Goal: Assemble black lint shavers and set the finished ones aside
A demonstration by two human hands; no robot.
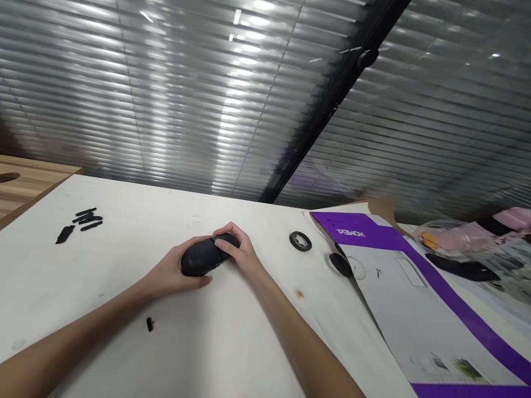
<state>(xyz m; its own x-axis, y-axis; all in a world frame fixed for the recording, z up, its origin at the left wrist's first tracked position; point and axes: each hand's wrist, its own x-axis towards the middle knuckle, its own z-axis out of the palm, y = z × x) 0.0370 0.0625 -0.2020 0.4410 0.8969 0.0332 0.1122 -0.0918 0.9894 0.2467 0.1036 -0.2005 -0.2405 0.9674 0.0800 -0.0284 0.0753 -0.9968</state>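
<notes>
Grips a black mouse between left hand, curled around its left end, and right hand, clasping its right end.
Past the left edge of the white tabletop, wooden panel; by the far-left corner, black strips; farther right and toward the near edge, small black piece; right of the hands, near the far edge, dark ring, then purple-and-white sheet. Beyond the far edge, grey blinds.

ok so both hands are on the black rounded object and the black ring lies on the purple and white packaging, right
Not on the packaging: the head view shows the black ring on the white table, left of it. The left hand and right hand are on the black rounded object.
</notes>
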